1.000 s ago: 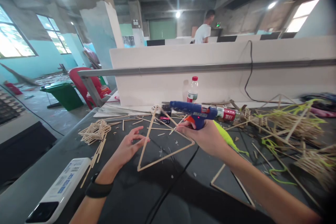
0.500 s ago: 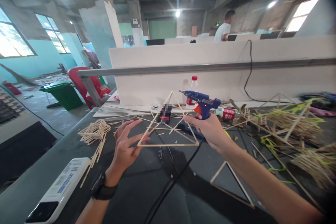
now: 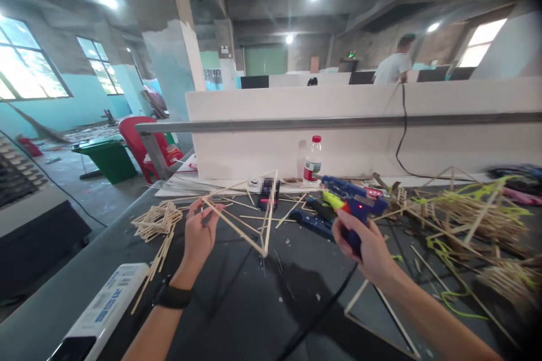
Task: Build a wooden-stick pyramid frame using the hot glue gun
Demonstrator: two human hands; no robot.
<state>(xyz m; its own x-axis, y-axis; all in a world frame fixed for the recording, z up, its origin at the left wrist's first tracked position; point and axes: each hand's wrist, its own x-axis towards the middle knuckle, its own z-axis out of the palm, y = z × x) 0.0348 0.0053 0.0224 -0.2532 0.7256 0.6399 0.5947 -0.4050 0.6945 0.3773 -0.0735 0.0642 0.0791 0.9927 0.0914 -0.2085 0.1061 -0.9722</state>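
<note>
My left hand (image 3: pixel 198 231) pinches one corner of a wooden stick triangle (image 3: pixel 241 231) and holds it tilted above the dark table (image 3: pixel 237 316). My right hand (image 3: pixel 367 242) grips a blue hot glue gun (image 3: pixel 353 204) to the right of the triangle, its nozzle pointing left and apart from the sticks. A black cord runs from the gun down across the table. A black band sits on my left wrist.
A pile of loose sticks (image 3: pixel 154 219) lies at the left, a white power bank (image 3: pixel 101 307) near the front left edge. A second stick triangle (image 3: pixel 381 321) lies under my right arm. Stick-and-green-string structures (image 3: pixel 470 214) crowd the right. A bottle (image 3: pixel 312 160) stands by the white partition; a person (image 3: pixel 393 65) stands behind it.
My left hand has closed on the triangle's corner and turned it edge-on. The glue gun has moved right and down, away from the triangle. The person behind the partition has walked right.
</note>
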